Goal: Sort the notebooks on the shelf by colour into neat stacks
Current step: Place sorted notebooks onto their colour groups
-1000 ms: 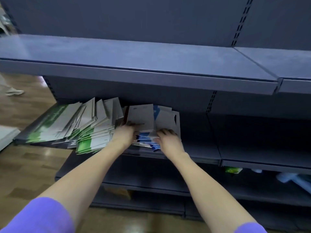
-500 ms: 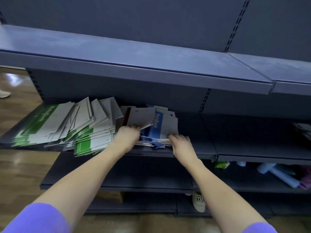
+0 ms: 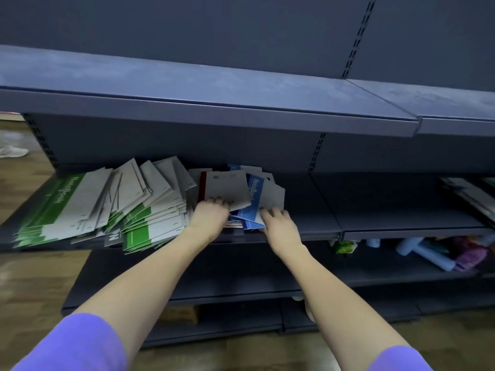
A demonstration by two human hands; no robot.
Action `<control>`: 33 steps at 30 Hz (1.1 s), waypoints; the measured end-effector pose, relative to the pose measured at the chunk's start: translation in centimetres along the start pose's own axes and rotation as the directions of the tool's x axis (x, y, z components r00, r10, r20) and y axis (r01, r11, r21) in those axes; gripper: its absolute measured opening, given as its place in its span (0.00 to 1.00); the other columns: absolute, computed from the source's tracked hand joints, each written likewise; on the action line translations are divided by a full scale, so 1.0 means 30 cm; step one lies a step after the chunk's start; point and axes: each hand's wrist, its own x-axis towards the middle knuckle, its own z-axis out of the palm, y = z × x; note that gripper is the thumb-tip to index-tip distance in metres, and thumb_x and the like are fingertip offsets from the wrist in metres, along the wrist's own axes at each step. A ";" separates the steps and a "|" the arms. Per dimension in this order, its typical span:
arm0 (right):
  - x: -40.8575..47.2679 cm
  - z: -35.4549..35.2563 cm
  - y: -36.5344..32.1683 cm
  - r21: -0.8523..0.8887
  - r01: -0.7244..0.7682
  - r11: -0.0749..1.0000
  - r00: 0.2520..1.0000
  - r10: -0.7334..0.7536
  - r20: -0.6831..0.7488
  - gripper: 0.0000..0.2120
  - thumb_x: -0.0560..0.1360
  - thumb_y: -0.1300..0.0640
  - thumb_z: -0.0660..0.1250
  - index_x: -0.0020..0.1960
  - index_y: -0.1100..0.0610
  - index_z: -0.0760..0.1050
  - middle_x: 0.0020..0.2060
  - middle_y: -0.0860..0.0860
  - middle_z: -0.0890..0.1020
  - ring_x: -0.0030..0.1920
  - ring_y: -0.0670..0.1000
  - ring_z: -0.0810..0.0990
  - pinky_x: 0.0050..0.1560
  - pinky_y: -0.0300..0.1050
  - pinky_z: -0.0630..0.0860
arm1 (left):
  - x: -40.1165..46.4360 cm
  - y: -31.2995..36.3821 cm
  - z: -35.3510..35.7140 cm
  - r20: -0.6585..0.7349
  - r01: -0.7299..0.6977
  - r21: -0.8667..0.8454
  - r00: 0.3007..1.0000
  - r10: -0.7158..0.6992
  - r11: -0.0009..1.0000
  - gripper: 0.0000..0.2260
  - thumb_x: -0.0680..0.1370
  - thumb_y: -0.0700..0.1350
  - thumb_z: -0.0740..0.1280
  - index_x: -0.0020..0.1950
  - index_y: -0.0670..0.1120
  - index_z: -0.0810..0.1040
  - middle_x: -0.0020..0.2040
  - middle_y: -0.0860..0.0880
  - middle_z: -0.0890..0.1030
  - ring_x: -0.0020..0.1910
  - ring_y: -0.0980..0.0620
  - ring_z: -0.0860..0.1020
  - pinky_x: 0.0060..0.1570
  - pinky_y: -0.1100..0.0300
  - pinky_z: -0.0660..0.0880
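left hand [image 3: 211, 218] grips red-spined notebook [image 3: 227, 190] | right hand [image 3: 280, 223] pinches blue notebook [image 3: 253, 202]

Notebooks spread along the middle shelf [image 3: 316, 226], under the upper shelf [image 3: 214, 84].

A fanned heap of notebooks [image 3: 101, 207] is spread over the shelf's left part, some overhanging its front edge; a smaller pile [image 3: 257, 194] is lodged just to its right. The left hand [image 3: 210, 219] is laid on that pile's left side, the right hand [image 3: 280, 226] at its front right corner. Assorted items [image 3: 439, 253] are kept on the lower shelf [image 3: 241, 266], far right.
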 end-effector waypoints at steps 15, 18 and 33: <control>-0.082 -0.160 0.099 0.383 -0.352 0.854 0.896 0.425 -0.125 0.23 0.72 0.73 0.59 0.64 0.59 0.69 0.52 0.55 0.74 0.44 0.58 0.74 0.43 0.49 0.71 | -0.077 0.046 -0.021 -0.179 -0.199 -0.209 0.970 0.162 0.958 0.15 0.53 0.43 0.81 0.35 0.43 0.82 0.31 0.46 0.77 0.26 0.45 0.76 0.23 0.61 0.67; -0.087 -0.199 0.109 0.396 -0.378 0.837 0.870 0.468 -0.158 0.18 0.74 0.70 0.62 0.62 0.59 0.70 0.52 0.56 0.75 0.43 0.57 0.73 0.42 0.49 0.70 | -0.090 0.085 -0.039 -0.226 -0.209 -0.201 0.961 0.163 0.957 0.12 0.55 0.41 0.80 0.32 0.44 0.79 0.30 0.48 0.75 0.25 0.46 0.75 0.22 0.62 0.65; -0.091 -0.133 -0.060 -0.133 -0.061 0.989 0.998 0.062 -0.001 0.31 0.71 0.69 0.65 0.71 0.54 0.63 0.66 0.55 0.68 0.60 0.59 0.71 0.39 0.47 0.68 | -0.144 0.060 -0.029 -0.029 0.036 -0.383 0.998 -0.051 0.923 0.27 0.77 0.62 0.66 0.69 0.46 0.72 0.67 0.47 0.71 0.67 0.45 0.67 0.65 0.52 0.69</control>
